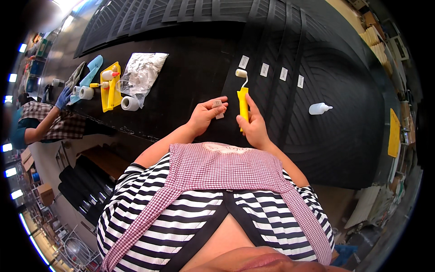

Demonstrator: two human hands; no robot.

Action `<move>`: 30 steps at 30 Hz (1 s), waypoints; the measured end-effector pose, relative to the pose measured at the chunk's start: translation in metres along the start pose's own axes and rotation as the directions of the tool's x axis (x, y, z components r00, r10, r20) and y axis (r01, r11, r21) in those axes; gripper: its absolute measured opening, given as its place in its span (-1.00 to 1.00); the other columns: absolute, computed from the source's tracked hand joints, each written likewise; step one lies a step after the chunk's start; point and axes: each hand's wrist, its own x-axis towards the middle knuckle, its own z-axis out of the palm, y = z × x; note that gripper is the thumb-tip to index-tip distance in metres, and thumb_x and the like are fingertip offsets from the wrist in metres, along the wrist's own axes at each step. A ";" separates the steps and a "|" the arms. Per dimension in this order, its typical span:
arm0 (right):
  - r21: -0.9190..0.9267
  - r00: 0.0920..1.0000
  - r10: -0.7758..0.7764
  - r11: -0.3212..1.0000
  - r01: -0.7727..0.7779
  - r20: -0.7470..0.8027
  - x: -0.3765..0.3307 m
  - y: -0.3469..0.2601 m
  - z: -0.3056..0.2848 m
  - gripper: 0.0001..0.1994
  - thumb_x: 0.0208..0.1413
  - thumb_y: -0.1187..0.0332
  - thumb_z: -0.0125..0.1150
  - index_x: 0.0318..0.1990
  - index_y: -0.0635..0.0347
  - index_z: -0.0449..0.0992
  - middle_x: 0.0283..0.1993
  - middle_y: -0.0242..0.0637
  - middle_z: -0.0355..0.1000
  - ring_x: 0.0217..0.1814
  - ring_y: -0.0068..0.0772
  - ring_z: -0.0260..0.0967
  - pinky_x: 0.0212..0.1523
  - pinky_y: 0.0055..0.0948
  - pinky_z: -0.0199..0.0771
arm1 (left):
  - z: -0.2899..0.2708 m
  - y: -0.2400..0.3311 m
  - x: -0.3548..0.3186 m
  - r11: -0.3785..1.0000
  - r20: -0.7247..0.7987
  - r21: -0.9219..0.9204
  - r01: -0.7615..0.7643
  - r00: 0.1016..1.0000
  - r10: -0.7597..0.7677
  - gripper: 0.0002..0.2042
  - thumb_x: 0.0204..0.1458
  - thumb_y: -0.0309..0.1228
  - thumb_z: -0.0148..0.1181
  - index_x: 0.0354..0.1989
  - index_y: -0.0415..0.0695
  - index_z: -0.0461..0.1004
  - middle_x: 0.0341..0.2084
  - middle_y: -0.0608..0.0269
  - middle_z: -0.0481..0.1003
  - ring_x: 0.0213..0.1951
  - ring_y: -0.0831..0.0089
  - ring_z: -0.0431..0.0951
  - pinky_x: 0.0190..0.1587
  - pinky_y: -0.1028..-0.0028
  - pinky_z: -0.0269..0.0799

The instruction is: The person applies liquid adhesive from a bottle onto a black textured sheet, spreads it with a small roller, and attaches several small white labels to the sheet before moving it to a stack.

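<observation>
Yellow roller (243,100) clamped in the right hand (253,128) by its handle, small head up over the black mat (335,136). Left hand (205,117) pinches a pale tag (218,109) just beside it. Roller looks light and stiff; the tag flimsy, best held by an edge. More tags (264,69) lie beyond the hands, a white bottle (319,108) off right.

Glossy yellow plastic roller handle (243,103), matt black ribbed rubber mat (335,109), crinkled clear plastic bag (141,70).
</observation>
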 end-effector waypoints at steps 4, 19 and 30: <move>-0.075 0.989 -0.032 0.996 0.043 0.145 -0.013 0.013 0.000 -0.35 0.10 0.38 0.31 0.29 0.19 0.09 -0.04 0.00 0.51 -0.02 -0.13 0.55 0.09 -0.33 0.49 | 0.027 0.021 -0.025 0.979 0.097 -0.080 0.188 0.979 -0.180 -0.68 0.18 -0.39 0.26 0.06 -0.25 0.53 -0.16 0.17 0.57 -0.13 0.45 0.58 0.07 0.45 0.47; -0.324 0.399 -0.374 0.927 0.188 -0.837 -0.031 0.076 -0.167 -0.47 -0.06 0.41 0.53 0.02 0.14 0.31 -0.17 -0.40 0.29 -0.23 -0.60 0.24 -0.24 -0.59 0.36 | 0.002 0.024 -0.067 0.961 -0.179 0.266 -0.079 0.975 0.129 -0.88 0.17 -0.50 0.22 -0.25 -0.29 0.62 0.09 0.28 0.39 -0.07 0.51 0.45 0.06 0.48 0.38; -0.516 0.515 -0.398 0.851 -0.103 -0.759 0.040 0.068 -0.204 -0.59 0.02 0.27 0.43 -0.02 0.32 0.54 -0.09 -0.07 0.58 -0.05 -0.12 0.54 0.01 -0.22 0.47 | -0.066 0.005 -0.078 0.789 -0.346 0.613 -0.043 0.883 0.317 -0.80 0.05 -0.37 0.33 -0.23 -0.24 0.62 0.07 0.06 0.42 -0.06 0.25 0.53 0.03 0.39 0.43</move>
